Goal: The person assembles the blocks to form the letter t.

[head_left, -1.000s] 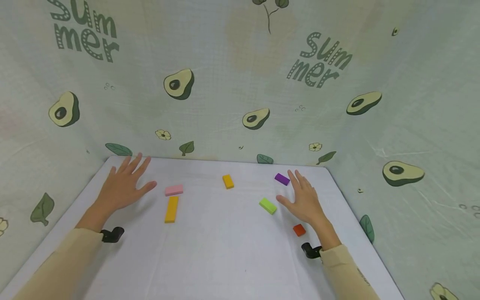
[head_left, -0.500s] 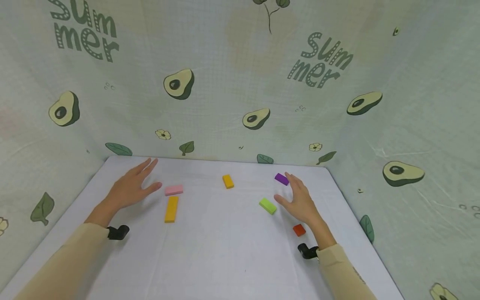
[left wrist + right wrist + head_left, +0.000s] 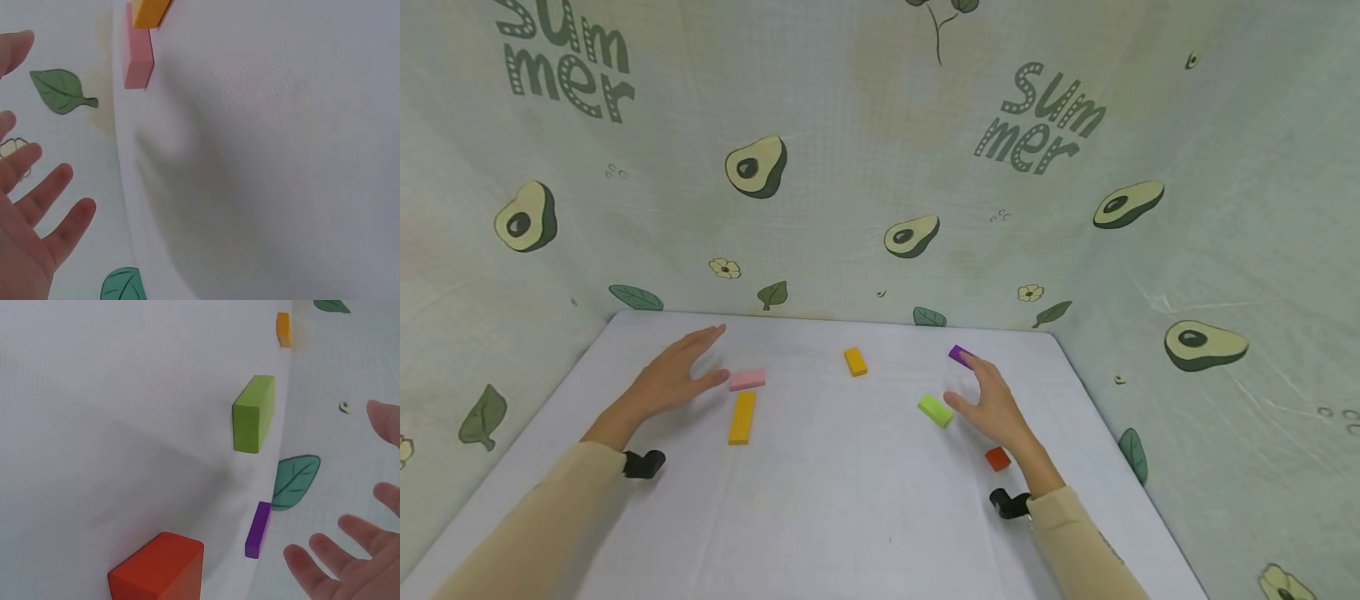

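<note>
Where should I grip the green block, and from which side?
Pinch the green block midway along its two long sides, probably from above with the right hand, the closer one: thumb on the near side, fingers on the far one. It is longer than wide, slants away to the left, and no other block touches it.

Wide lane down the middle, obstacles at both sides and behind
Bare white table (image 3: 835,500) spreads between the long yellow block (image 3: 742,418) and the green block (image 3: 935,411), widening toward the near side; the small yellow block (image 3: 855,362) lies at the far end, and the cloth wall (image 3: 835,267) bars the way behind. The pink block (image 3: 747,380) lies just inward of the left hand (image 3: 673,377). Around the right hand (image 3: 996,408), the green block, purple block (image 3: 258,530) and red block (image 3: 997,459) leave gaps between them
</note>
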Action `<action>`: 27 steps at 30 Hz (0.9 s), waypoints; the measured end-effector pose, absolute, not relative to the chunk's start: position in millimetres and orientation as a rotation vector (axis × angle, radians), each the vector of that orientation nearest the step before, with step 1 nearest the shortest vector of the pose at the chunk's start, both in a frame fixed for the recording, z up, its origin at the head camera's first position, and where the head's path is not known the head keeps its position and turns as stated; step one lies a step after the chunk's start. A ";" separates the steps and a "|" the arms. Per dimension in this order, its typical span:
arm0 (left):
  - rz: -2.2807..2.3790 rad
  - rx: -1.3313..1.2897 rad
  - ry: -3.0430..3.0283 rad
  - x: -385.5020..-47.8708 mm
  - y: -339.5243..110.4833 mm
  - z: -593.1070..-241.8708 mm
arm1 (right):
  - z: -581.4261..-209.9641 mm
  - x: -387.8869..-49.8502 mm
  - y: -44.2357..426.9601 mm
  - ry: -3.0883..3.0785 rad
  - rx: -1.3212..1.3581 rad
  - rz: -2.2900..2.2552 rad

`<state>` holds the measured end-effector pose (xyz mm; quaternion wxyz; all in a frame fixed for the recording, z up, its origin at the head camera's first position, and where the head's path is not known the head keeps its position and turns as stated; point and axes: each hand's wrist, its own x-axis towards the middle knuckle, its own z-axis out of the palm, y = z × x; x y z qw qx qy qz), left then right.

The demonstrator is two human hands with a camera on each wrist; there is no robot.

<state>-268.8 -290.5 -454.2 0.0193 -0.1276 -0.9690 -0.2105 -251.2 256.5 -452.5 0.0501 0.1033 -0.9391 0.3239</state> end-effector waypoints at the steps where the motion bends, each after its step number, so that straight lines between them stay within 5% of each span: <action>1: -0.665 -0.399 -3.009 -269.7 -290.1 -455.3 | -453.7 -251.7 256.2 -2.859 0.319 0.991; 27: -0.830 -0.535 -3.008 -289.0 -283.8 -479.9 | -465.9 -251.4 248.3 -2.879 0.364 0.994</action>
